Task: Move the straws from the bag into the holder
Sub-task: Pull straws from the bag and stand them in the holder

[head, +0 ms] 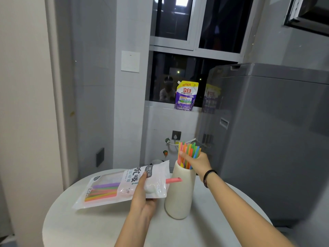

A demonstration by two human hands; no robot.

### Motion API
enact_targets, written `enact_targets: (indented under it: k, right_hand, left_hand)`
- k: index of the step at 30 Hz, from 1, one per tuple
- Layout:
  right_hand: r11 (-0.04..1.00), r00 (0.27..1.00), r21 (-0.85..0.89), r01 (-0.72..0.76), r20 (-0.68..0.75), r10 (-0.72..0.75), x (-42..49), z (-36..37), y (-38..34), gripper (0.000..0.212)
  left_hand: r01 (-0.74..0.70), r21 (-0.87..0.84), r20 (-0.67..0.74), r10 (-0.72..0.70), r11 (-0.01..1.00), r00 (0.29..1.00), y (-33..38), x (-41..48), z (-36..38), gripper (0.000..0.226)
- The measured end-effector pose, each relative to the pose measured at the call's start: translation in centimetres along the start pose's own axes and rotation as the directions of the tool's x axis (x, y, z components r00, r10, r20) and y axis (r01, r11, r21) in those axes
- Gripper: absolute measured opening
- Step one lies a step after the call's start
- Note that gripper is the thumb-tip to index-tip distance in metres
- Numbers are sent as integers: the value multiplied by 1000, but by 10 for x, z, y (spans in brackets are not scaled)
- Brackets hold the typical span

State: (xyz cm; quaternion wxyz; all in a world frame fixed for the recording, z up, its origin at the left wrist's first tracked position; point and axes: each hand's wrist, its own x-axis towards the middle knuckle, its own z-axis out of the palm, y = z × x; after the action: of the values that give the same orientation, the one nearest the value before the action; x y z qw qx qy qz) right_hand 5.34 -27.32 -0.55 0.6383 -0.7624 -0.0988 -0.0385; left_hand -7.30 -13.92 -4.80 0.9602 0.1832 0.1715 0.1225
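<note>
Straws (102, 190) left in the bag (114, 186) lie flat at its sealed end, out to the left of the left hand (142, 198), showing purple, green, orange and pink through the clear window. An upright bundle (189, 151) of them already stands in the holder (179, 196), fanned above its rim. The left hand grips the bag close to its open mouth, thumb over the printed face and fingers curled underneath, holding it roughly level above the table (222, 220). One pink straw (174, 180) pokes out of that mouth, just right of the left hand and below the right hand (197, 162), its tip crossing in front of the holder's neck. The right hand is at the holder's mouth with thumb and fingers closed round the upright bundle; how hard it squeezes I cannot tell. These look like thin plastic tubes: very light, smooth and springy, yet easy to crease if pinched hard across the middle. A soft pinch near the exposed end of the pink straw seems the best hold, drawing it straight along the bag so it does not buckle. The bag is limp, glossy film that would likely sag or slip, so a grip beside the mouth suits it. The holder, wide at the base, looks steady, though a crowded neck may resist further straws.
</note>
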Motion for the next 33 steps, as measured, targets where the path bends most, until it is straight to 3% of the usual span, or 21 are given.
enact_targets:
  k: [3, 5, 7, 9, 11, 13, 14, 16, 18, 22, 25, 30, 33]
  right_hand:
    - [998, 997, 4, 61, 49, -61, -8, 1, -2, 37]
    - [988, 988, 62, 139, -75, -134, -18, 3, -3, 57]
    - [950, 915, 103, 295, -316, -250, -35, 6, -3, 47]
    - [901, 796, 116, 417, -526, -301, -58, 12, 2, 18]
    - [894, 780, 197, 402, -585, -221, -78, 18, 10, 10]
    - [891, 882, 397, 219, -471, -7, -88, 26, 15, 16]
    - [849, 931, 521, 81, -344, 123, -91, 31, 17, 16]
    - [690, 949, 705, -165, -77, 306, -98, 40, 18, 20]
    - [600, 930, 754, -267, 38, 366, -104, 48, 21, 31]
    - [486, 920, 822, -297, 110, 375, -114, 54, 17, 38]
    - [375, 919, 876, -302, 162, 360, -117, 58, 11, 36]
    - [344, 925, 887, -309, 195, 328, -120, 61, 9, 31]
    - [359, 921, 885, -297, 167, 352, -121, 61, 8, 30]
  left_hand:
    - [-9, 1, 1, 9, 1000, 1000, -1, 2, -2, 9]
    - [-26, 9, -1, 26, 1000, 1000, 0, 4, -3, 9]
    - [-53, 14, -13, 53, 998, 999, 1, 5, -3, 20]
    - [-88, 17, -27, 89, 996, 996, 2, 6, -4, 32]
    - [-134, 57, -36, 136, 989, 990, 2, 7, -4, 37]
    - [-178, 127, -41, 184, 976, 982, 0, 6, -3, 40]
    - [-204, 170, -48, 215, 964, 976, -3, 6, -3, 42]
    - [-265, 257, -52, 287, 929, 957, -7, 4, -5, 46]
    - [-323, 357, -40, 360, 876, 932, -10, 2, -4, 49]
    - [-419, 495, 60, 451, 761, 890, -13, -3, 0, 25]
    - [-474, 564, 171, 466, 676, 868, -14, -5, 2, 23]
    - [-531, 663, 288, 474, 528, 832, -8, -10, 8, 27]
    - [-535, 674, 295, 478, 509, 827, -4, -12, 8, 27]
